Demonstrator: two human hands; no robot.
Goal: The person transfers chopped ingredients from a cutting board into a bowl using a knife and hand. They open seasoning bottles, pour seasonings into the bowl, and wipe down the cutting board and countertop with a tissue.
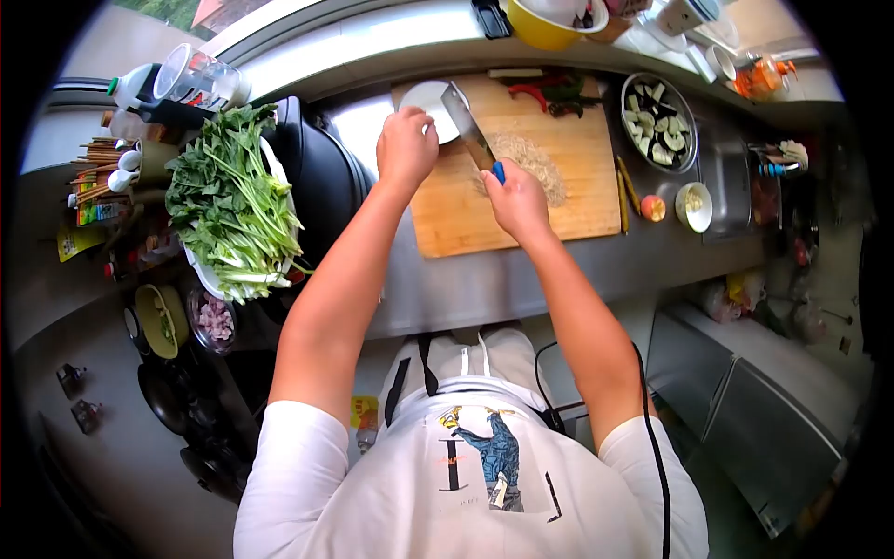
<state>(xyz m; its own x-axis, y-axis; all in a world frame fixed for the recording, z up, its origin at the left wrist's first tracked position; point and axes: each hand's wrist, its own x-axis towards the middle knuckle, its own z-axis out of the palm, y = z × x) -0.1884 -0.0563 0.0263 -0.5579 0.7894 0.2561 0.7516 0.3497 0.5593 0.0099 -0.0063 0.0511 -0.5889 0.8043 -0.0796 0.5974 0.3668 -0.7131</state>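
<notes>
My right hand [519,200] is closed around the blue handle of a kitchen knife [470,126]. Its broad blade points up and left, over the edge of a white plate [441,104]. At that plate's near left side is my left hand [408,147], fingers curled in; whatever they pinch, if anything, cannot be made out. Under the knife lies a wooden cutting board [456,219], with a pile of pale, finely chopped bits [529,166] spread just beyond my right hand. Red and green peppers [557,91] rest along the board's far edge.
Leafy greens [228,196] fill a white basin on the left, beside a black appliance [317,168]. To the right are a metal bowl of cut eggplant [659,126], a small white bowl [694,207], a partly red fruit [653,208] and the sink [724,177].
</notes>
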